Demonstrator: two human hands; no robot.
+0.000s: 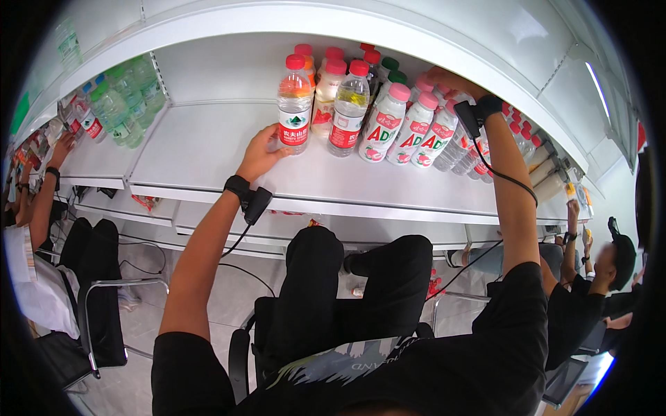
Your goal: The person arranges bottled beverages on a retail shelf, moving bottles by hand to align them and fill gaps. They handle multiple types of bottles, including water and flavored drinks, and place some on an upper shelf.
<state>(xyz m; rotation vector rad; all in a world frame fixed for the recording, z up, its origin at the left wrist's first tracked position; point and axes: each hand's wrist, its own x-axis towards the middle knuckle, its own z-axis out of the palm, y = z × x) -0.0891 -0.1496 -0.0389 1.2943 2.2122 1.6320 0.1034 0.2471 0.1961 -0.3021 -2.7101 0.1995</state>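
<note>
My left hand (264,152) is at the lower side of a clear red-capped Nongfu Spring water bottle (294,112), fingers behind it and thumb in front. The bottle stands upright on a white metal shelf (208,151). Beside it stand a second red-capped water bottle (347,112) and several white AD milk drink bottles (385,125) with pink caps. My right hand (452,86) reaches over the pink-capped bottles toward the back of the shelf; its fingertips are partly hidden, so its hold cannot be told. Each wrist wears a black strap with a cabled device.
Green-capped bottles (112,106) stand on the shelf at left, near another person's hand (63,148). The upper shelf's edge (312,18) arches above my hands. More bottles and a seated person (598,275) are at right. Cables hang from both wrist devices.
</note>
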